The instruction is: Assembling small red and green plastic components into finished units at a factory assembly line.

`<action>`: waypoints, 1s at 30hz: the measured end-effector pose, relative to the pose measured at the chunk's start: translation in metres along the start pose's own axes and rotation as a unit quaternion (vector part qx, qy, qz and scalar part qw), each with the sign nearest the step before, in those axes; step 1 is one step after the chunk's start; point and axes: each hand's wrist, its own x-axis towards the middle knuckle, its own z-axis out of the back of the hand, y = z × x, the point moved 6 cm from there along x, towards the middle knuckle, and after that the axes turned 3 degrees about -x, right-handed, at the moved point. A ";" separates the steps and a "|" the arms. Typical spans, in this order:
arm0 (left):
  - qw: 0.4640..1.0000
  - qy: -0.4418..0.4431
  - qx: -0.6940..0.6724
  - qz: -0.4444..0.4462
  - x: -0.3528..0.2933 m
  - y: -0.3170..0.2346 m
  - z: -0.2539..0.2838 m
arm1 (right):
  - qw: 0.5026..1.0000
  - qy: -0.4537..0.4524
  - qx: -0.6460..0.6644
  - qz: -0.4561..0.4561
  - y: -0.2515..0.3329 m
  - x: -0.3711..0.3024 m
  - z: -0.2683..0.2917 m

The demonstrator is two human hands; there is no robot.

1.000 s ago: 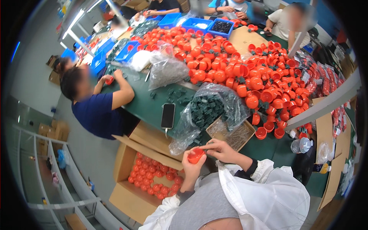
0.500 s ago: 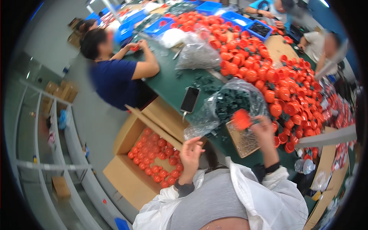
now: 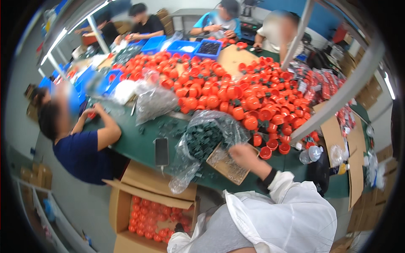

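Centrally, our right hand [image 3: 244, 156], blurred, over shallow brown cardboard tray [image 3: 223, 173] beside clear plastic bag [image 3: 184, 168]; left hand hidden, dark cuff [image 3: 179, 228] over round red pieces [image 3: 143, 211]; either grip we cannot tell.

A shallow cardboard tray [image 3: 223, 174] lay askew below and right of the frame's centre, holding small pale pieces [image 3: 225, 162]. At lower left, an open brown carton [image 3: 114, 211] held glossy, rounded red pieces [image 3: 145, 218].

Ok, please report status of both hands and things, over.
Right hand over small tray, grip unclear. Left hand indistinct, dark cuff at carton of red pieces. Plastic bag beside tray.
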 end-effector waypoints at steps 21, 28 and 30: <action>0.955 -0.088 -0.272 0.078 -0.022 0.020 0.017 | 0.951 0.222 -0.205 -0.064 -0.027 -0.029 -0.082; 0.620 -0.047 -0.710 0.329 -0.026 0.005 0.104 | 0.989 0.078 -0.118 0.027 -0.012 -0.016 -0.084; 0.586 -0.076 -0.739 0.324 -0.019 -0.002 0.134 | 0.990 0.071 -0.109 0.056 -0.006 -0.011 -0.093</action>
